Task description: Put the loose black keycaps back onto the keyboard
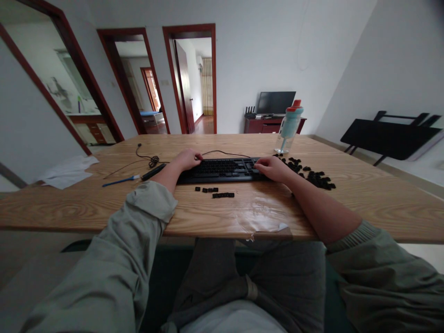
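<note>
A black keyboard [222,169] lies on the wooden table, with parts of its key area looking bare of caps. My left hand [188,160] rests at its left end, fingers bent near the top corner; whether they hold anything is too small to tell. Over the right part of the keys is my right hand [270,167], thumb and fingertips pinched together; what lies between them cannot be made out. Several loose black keycaps [223,195] sit in short rows in front of the keyboard. A larger pile of keycaps [317,179] spreads to the right of my right hand.
Behind the keycap pile stands a clear bottle [288,127] with a red lid. Left of the keyboard are a blue brush [120,181], a coiled cable [153,161] and white paper [67,171]. The table's near edge runs above my lap.
</note>
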A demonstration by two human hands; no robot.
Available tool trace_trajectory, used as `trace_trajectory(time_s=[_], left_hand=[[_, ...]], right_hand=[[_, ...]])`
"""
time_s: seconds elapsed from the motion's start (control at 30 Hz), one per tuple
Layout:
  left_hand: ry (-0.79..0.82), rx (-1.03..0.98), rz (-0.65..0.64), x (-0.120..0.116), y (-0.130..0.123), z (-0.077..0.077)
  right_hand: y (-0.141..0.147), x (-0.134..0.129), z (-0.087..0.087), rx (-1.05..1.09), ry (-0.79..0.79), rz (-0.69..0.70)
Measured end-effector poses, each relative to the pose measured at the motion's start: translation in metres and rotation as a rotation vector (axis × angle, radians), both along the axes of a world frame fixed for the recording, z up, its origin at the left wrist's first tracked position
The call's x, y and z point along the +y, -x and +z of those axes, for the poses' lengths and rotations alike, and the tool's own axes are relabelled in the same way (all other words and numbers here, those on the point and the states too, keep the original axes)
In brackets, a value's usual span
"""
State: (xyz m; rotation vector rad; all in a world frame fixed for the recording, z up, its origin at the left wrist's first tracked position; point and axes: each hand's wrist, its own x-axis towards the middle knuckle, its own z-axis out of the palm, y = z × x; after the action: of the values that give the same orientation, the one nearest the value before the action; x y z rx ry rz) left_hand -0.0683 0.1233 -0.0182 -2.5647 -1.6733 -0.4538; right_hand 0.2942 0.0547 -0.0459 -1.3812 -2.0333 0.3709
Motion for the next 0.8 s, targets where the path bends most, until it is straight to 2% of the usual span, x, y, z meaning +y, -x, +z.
trace_trajectory(time_s=[0.2,0.57,0.8], left_hand=[[0.027,-0.036,-0.020,-0.001,-0.001,0.000],[0.001,-0.110,-0.057,0.008,0.007,-0.011],[0.014,-0.071,-0.046,0.006,0.005,-0.009]], right_hand=[[0.001,-0.002,0.001,0.003,0.002,-0.006],[0.001,-0.001,0.002,-0.011,-0.013,-0.005],[0.001,-0.002,0.002,-0.018,-0.010,0.004]])
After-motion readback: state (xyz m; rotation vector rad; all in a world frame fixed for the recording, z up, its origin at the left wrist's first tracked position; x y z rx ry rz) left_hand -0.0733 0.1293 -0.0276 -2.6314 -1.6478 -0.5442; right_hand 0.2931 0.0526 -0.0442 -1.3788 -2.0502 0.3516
